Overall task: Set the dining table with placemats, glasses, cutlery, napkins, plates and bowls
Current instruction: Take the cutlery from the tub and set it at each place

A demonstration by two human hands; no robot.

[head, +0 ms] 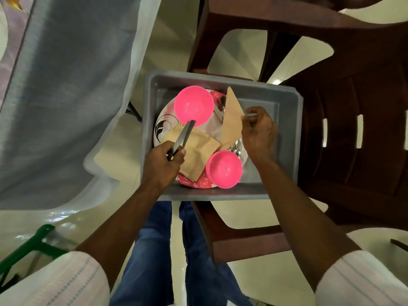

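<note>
Hard to read first. The plate (163, 127) is mostly buried. Only a white patch with a black swirl on the left and a red-pink rim at the near edge show, and I cannot tell whether it is one plate or a stack. Loose cutlery (219, 111) lies half under the raised napkin, type unclear. More metal glints between the near bowl and the right wrist, too small to name. The tablecloth (55, 89) hangs at left, cut off by the frame edge.

The grey tub (287, 138) sits on a brown chair (344, 69). Inside is the plate, with the far bowl (193, 106) upright on it, pink. The near bowl (225, 168), also pink and upright, overlaps the plate's near-right rim. A flat napkin (198, 155), brown and folded, lies on the plate between the two bowls.

The left hand (163, 161) has its fingers curled round thin metal handles (185, 134) that point toward the far bowl. Their other ends are hidden in the fist. The right hand (258, 131) pinches the edge of the raised napkin (231, 120), which is tilted up on end. A grey sliver shows at the thumb tip, and I cannot tell if it is held too.

Jeans (154, 250) and a green frame (33, 244) show below.
</note>
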